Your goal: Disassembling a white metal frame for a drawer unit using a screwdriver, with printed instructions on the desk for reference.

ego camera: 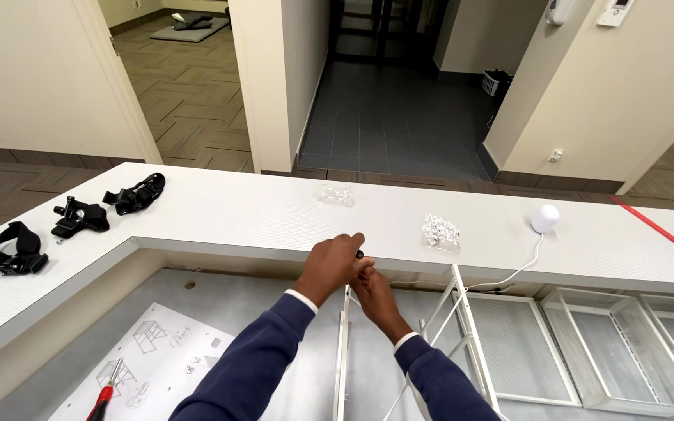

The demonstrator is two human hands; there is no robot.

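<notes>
Navy sleeves nearest, then both hands meeting over the top of a white metal frame (343, 343): left hand (331, 267) curled shut round a small dark tool (360, 254) whose tip pokes out past the knuckles, right hand (374, 288) just beneath and touching it, fingers pinched close on something too small to tell. Down to the left of the hands, a sheet of drawings (157, 355) with a red-handled screwdriver (105, 398); to the right, white wire baskets (626, 343). Beyond the hands on the white counter (235, 210), two clear bags of small parts (440, 231), a white round lamp (545, 218) and, far left, black straps (79, 216).
</notes>
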